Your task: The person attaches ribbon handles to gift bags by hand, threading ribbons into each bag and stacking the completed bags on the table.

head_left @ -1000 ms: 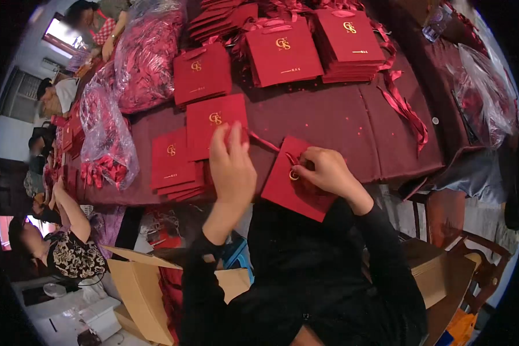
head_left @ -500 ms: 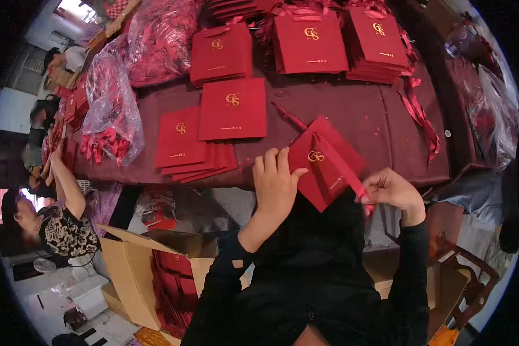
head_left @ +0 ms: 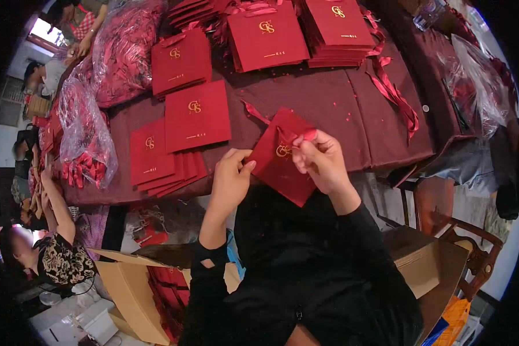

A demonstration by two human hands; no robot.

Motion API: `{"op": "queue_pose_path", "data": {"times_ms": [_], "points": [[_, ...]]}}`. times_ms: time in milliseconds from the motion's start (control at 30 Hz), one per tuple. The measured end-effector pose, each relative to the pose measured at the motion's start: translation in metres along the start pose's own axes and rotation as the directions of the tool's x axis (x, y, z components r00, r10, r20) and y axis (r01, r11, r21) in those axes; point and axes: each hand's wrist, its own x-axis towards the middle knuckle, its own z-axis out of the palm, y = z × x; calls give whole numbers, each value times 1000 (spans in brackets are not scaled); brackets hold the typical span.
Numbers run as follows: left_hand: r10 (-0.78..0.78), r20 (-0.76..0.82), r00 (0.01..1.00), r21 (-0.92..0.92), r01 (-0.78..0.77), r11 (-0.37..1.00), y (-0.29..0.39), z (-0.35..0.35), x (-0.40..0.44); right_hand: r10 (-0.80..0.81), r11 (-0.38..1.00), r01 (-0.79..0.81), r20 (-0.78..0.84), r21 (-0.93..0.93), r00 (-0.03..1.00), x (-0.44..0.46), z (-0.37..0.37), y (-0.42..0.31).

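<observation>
A red paper gift bag [head_left: 294, 183] with a gold logo sits tilted at the table's near edge, in front of my body. My left hand [head_left: 232, 176] grips its left edge, thumb on the front face. My right hand [head_left: 323, 161] is over the upper part of the bag, its fingers pinching the red ribbon [head_left: 288, 135] close to the bag's surface. Part of the logo is hidden behind the right fingers. To the left lie a flat red bag [head_left: 198, 121] and a fanned stack of red bags [head_left: 150, 155].
Stacks of red bags [head_left: 265, 40] line the back of the cloth-covered table [head_left: 340, 130]. Plastic sacks of ribbons [head_left: 127, 57] stand at left; loose ribbons [head_left: 395, 95] lie at right. An open cardboard box [head_left: 130, 294] is below left, a wooden chair [head_left: 481, 254] right. Another person [head_left: 63, 248] works at left.
My right hand has moved up and left with the ribbon, from beyond the bag's lower right to its top. My left hand still holds the bag. The whole view has shifted.
</observation>
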Motion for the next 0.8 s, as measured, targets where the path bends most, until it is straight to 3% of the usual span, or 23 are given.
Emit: {"op": "queue_pose_path", "data": {"times_ms": [100, 233, 300, 400, 700, 800], "points": [[44, 53, 998, -42, -42, 998, -8, -3, 2, -2, 962, 3, 5, -274, 1000, 6, 2, 19], [30, 146, 989, -44, -24, 999, -9, -6, 4, -4, 930, 5, 2, -368, 1000, 3, 4, 26], [49, 146, 988, -80, -38, 996, -12, -6, 5, -121, 789, 153, 94, -595, 988, 5, 4, 31], [27, 166, 986, -72, -15, 997, -9, -8, 5, -49, 667, 66, 46, -742, 998, 5, 9, 27], [33, 187, 982, -107, -13, 994, -2, -12, 3, -118, 464, 152, 109, -873, 987, 9, 17, 26], [17, 207, 978, -132, 11, 991, -4, -11, 4, -112, 473, 107, 61, -874, 992, 12, 16, 30]]}}
